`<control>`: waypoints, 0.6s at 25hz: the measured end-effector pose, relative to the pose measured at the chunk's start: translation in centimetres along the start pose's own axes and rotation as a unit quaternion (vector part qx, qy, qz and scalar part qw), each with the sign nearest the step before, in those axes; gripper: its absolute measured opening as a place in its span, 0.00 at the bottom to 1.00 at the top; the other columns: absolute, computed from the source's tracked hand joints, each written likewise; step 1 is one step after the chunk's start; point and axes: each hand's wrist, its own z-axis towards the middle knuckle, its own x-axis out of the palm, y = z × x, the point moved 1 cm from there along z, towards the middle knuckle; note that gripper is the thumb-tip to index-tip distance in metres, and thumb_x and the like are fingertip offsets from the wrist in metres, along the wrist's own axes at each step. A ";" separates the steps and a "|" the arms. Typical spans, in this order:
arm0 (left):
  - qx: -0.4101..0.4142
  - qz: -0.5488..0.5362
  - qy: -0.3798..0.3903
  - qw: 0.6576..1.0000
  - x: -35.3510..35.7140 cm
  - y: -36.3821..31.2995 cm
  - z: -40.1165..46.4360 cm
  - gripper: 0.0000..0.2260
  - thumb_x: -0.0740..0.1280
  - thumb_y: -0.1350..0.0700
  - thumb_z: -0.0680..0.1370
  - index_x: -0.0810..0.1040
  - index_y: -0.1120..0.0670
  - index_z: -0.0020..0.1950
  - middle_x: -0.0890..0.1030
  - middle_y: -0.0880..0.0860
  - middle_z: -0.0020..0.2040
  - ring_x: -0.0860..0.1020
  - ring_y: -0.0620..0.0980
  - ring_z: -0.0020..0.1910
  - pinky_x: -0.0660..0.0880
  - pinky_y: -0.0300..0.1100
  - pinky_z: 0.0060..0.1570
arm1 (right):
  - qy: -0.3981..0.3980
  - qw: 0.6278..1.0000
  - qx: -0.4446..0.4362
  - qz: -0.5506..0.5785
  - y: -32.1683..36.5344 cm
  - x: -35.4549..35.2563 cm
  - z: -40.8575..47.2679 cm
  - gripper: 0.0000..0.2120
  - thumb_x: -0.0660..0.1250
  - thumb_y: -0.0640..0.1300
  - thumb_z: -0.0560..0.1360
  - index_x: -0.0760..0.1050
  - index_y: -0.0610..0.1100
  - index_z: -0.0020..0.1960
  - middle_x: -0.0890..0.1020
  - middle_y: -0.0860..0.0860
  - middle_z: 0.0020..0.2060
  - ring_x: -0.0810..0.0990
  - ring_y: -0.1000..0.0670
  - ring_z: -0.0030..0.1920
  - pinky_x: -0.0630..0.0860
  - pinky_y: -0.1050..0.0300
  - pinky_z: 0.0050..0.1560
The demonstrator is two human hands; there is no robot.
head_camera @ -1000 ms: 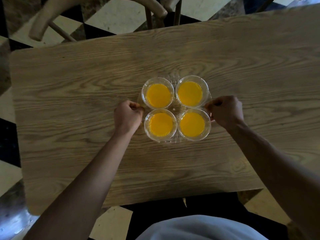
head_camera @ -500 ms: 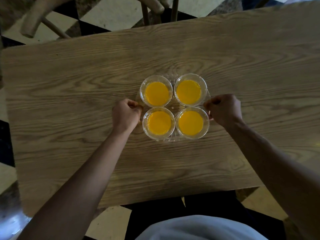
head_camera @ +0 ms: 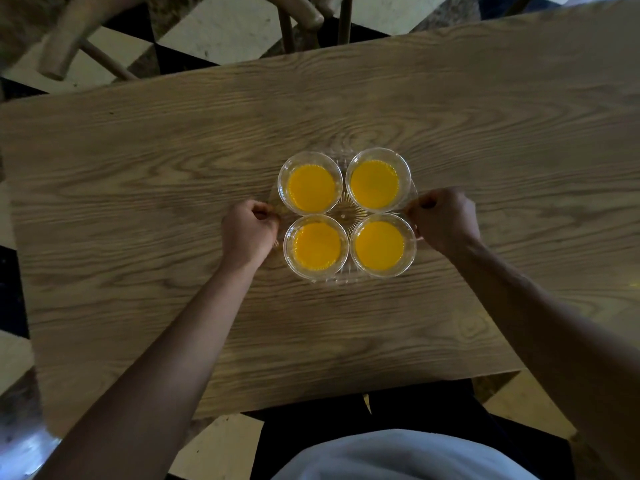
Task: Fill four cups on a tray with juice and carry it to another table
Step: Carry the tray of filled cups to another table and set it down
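Several clear cups of orange juice stand in a square on a clear glass tray (head_camera: 346, 213) in the middle of a wooden table (head_camera: 138, 174): far left cup (head_camera: 310, 183), far right cup (head_camera: 377, 180), near left cup (head_camera: 316, 245), near right cup (head_camera: 382, 244). My left hand (head_camera: 247, 232) is closed on the tray's left rim. My right hand (head_camera: 445, 220) is closed on its right rim. The tray is low over or on the tabletop; I cannot tell which.
A wooden chair (head_camera: 304, 15) stands beyond the table's far edge, over a black and cream chequered floor (head_camera: 214, 32). The table's near edge (head_camera: 311, 403) is close to my body.
The table has slid slightly in view as my head shifted. Both hands stay closed on the tray's rims and the cups keep their places.
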 end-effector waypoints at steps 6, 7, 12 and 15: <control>0.001 0.018 0.005 1.000 -0.1 -0.3 -0.6 0.07 0.69 0.63 0.78 0.84 0.58 0.53 0.86 0.53 0.40 0.84 0.50 0.31 0.82 0.41 0.31 | -0.005 1.000 0.002 0.001 -0.5 -0.1 -0.2 0.11 0.66 0.41 0.73 0.85 0.41 0.37 0.86 0.47 0.31 0.87 0.45 0.36 0.85 0.44 0.42; -0.001 0.011 0.012 1.000 -0.2 -0.3 -0.7 0.07 0.69 0.63 0.77 0.84 0.57 0.53 0.86 0.53 0.40 0.85 0.51 0.32 0.84 0.44 0.34 | -0.006 1.000 0.002 0.001 -0.8 -0.1 -0.1 0.11 0.66 0.41 0.73 0.85 0.41 0.37 0.86 0.47 0.31 0.87 0.45 0.36 0.85 0.44 0.43; -0.009 -0.012 0.040 0.999 -1.3 0.3 -1.2 0.05 0.71 0.61 0.76 0.82 0.53 0.51 0.87 0.54 0.45 0.87 0.55 0.40 0.86 0.54 0.42 | 0.012 0.999 0.021 0.031 -1.0 -0.9 -1.2 0.09 0.68 0.41 0.72 0.86 0.45 0.48 0.87 0.48 0.34 0.88 0.49 0.36 0.86 0.47 0.47; 0.001 -0.013 0.043 0.999 -2.1 0.6 -1.8 0.10 0.72 0.60 0.76 0.81 0.56 0.57 0.86 0.53 0.45 0.86 0.53 0.40 0.85 0.50 0.41 | 0.021 0.998 0.008 0.054 -1.2 -1.2 -1.9 0.13 0.69 0.43 0.74 0.83 0.46 0.58 0.88 0.48 0.41 0.88 0.49 0.38 0.86 0.48 0.49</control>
